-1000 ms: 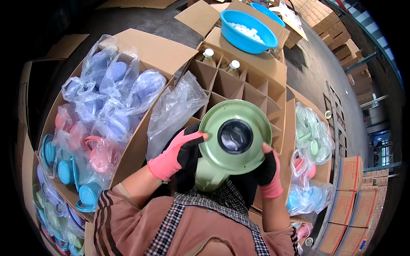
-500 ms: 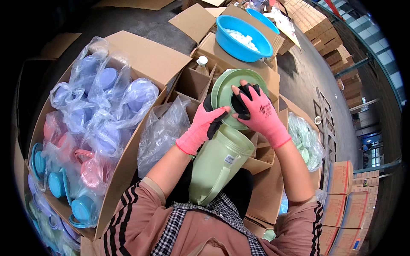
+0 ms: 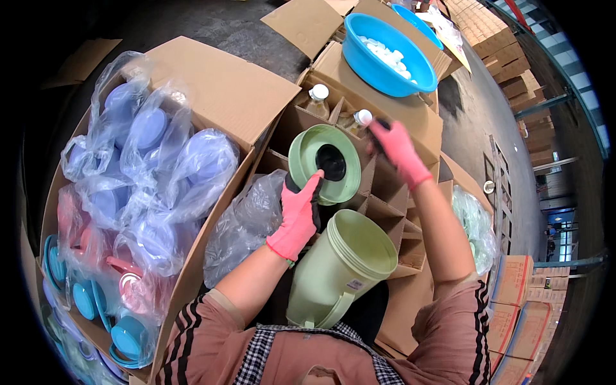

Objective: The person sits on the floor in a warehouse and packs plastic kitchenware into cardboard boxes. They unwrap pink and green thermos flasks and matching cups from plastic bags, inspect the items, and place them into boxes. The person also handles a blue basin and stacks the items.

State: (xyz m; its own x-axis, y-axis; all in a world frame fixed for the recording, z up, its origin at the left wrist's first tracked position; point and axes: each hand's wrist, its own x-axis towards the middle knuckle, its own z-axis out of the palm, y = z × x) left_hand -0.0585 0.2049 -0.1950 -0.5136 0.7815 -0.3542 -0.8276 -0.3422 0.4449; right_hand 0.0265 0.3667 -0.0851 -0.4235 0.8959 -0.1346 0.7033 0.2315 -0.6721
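My left hand (image 3: 299, 208), in a pink glove with black fingertips, grips a pale green round lid (image 3: 301, 157) by its near rim. The lid's inner side faces me, with a black disc (image 3: 330, 162) at its centre. Blurred by motion, my gloved right hand (image 3: 399, 149) is beside a white-capped bottle (image 3: 362, 118) in a divided carton; whether it touches the cap I cannot tell. A pale green jug (image 3: 321, 282) with a side handle leans in my lap, its lidless mouth tilted up and to the right.
To the left, a large carton (image 3: 218, 83) holds bagged purple, pink and teal lidded items. A crumpled clear bag (image 3: 247, 218) lies beside the divided carton (image 3: 380, 183). Behind it stands a blue basin (image 3: 359, 61) of white pieces. Bagged green items (image 3: 471, 221) are at right.
My right hand has left the lid and moved right and away to the capped bottle. The left hand has brought the lid left, off the jug's mouth, baring its black disc.
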